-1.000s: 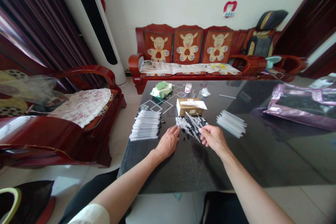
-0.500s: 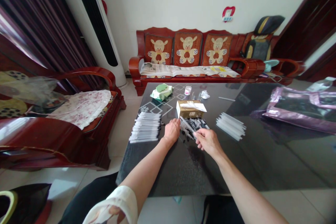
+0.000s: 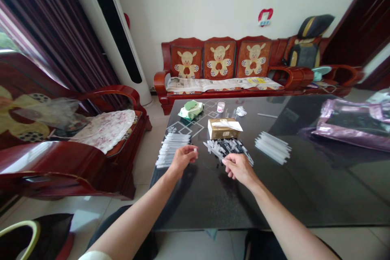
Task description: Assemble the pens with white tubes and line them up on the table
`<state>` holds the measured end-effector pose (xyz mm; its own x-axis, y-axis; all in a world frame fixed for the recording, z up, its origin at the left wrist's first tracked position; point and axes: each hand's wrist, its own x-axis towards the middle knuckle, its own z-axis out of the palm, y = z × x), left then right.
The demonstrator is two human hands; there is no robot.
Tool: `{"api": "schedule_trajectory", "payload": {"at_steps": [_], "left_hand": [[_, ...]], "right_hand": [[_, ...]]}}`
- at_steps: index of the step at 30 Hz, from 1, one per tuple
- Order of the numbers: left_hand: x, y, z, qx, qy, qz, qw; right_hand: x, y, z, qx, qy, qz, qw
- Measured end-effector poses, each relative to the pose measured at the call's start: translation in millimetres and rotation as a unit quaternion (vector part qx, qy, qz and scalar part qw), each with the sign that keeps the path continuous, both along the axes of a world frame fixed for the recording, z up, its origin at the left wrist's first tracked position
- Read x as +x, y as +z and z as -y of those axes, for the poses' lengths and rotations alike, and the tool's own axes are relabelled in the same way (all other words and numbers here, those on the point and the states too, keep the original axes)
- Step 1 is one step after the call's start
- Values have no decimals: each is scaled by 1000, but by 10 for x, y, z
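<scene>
My right hand [image 3: 239,166] pinches the near end of a translucent pen barrel [image 3: 215,152], which slants up and left. Behind it lies a loose pile of black and clear pen parts [image 3: 234,146], with small black bits on the table close by. My left hand [image 3: 183,158] is closed, thumb against fingers, to the left of the barrel's tip and apart from it. Something small and pale shows at its fingertips, too small to make out. Just beyond that hand is a row of pens [image 3: 170,150] laid side by side. White tubes [image 3: 272,147] form a stack on the right.
On the dark table [image 3: 304,195] stand a tissue box [image 3: 224,129], a green wipes pack [image 3: 191,109], a small cup [image 3: 221,107] and a crumpled tissue [image 3: 241,111]. A lone tube [image 3: 267,115] lies farther right, near a purple-edged clear bag [image 3: 350,132].
My left hand has moved left, away from the pen parts and the barrel tip, toward the row of pens. My right hand keeps the barrel at nearly the same place. The view has shifted slightly.
</scene>
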<state>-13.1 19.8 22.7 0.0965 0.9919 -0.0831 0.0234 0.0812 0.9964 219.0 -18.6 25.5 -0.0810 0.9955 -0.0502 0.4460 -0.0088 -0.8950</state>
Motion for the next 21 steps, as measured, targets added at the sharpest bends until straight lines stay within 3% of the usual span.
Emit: {"api": "schedule_trajectory", "payload": {"at_steps": [3, 6, 21], "left_hand": [[-124, -17, 51, -73, 35, 131, 988], [-168, -31, 29, -96, 62, 186, 976], [-108, -131, -25, -112, 86, 210, 967]], "right_hand": [[-98, 4, 46, -13, 42, -17, 999], [-147, 17, 80, -17, 69, -25, 997], [-112, 62, 119, -3, 95, -6, 995]]}}
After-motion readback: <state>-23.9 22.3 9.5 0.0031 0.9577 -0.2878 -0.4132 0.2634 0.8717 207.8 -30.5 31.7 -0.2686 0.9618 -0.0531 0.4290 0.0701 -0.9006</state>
